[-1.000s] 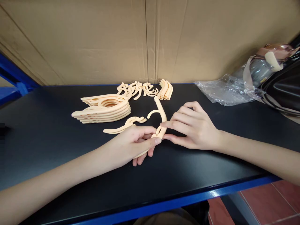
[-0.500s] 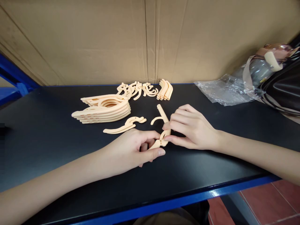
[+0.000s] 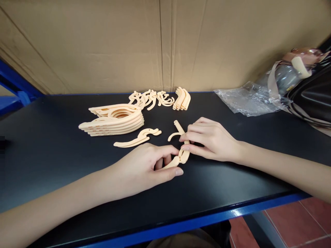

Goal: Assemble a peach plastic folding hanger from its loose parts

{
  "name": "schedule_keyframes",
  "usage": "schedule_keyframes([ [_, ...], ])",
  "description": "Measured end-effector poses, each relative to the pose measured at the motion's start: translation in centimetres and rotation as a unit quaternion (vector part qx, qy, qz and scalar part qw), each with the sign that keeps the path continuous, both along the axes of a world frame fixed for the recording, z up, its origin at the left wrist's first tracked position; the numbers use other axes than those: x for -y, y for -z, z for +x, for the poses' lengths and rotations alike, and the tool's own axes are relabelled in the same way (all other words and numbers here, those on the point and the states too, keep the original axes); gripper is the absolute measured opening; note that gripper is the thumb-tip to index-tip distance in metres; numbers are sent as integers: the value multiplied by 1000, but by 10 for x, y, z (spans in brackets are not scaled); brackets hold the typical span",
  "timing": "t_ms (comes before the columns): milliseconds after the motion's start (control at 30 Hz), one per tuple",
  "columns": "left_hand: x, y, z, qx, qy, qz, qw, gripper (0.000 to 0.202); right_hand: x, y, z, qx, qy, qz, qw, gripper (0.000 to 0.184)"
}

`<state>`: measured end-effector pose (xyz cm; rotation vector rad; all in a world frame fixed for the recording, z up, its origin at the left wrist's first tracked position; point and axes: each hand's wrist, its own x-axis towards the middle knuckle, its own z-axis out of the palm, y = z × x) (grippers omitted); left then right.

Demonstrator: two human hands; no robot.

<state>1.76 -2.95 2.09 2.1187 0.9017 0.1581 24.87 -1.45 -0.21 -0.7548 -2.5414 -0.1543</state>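
Both hands hold a cream plastic folding hanger (image 3: 184, 157) low over the black table, near its middle. My left hand (image 3: 152, 163) is closed on its lower left arm, thumb in front and fingers behind. My right hand (image 3: 209, 139) pinches the other arm just above the joint between the two pieces. A straight end and a curved hook stick out beyond the right fingertips. Just past my left hand lies a separate hanger piece (image 3: 139, 138) with a curved hook. Parts of the held hanger are hidden by my fingers.
A stack of cream hangers (image 3: 113, 120) stands at the left. Behind it are loose hook pieces (image 3: 152, 99) and a bundle of curved arms (image 3: 181, 99). A clear plastic bag (image 3: 248, 100) and a black bag (image 3: 312, 93) sit at the right, cardboard (image 3: 103, 44) behind.
The held hanger has shifted slightly toward me and to the right, turning a little. My right fingers have moved slightly up along its arm from the joint, leaving more of the joint showing.
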Motion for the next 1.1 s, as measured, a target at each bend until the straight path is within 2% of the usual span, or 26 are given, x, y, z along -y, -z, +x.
schedule_keyframes([
  [100, 1, 3, -2, 1, 18, 79, 997, 16, 1, -1, -2, -6, 36, -53, 998, 38],
  [167, 0, 8, -5, 3, 45, 186, 982, 15, 1, -1, -2, -18, 64, -88, 994, 33],
  [267, -2, 15, -8, -16, 86, 381, 920, 20, -3, 1, 0, -24, 106, -122, 987, 21],
  [367, -6, 18, -9, -40, 117, 476, 871, 23, -6, 1, 2, -28, 132, -136, 982, 19],
  [567, -9, 15, -8, -33, 122, 508, 852, 23, -8, -1, 6, -32, 193, -171, 966, 26],
  [700, -7, 16, -7, -17, 141, 508, 850, 22, -12, 1, 12, -39, 182, -174, 967, 18],
  [867, -5, 15, -7, -29, 158, 525, 836, 25, -20, 5, 16, -49, 178, -147, 972, 25],
  [1100, 0, 13, -6, -75, 160, 610, 772, 32, -25, 7, 17, -52, 151, -113, 981, 28],
])
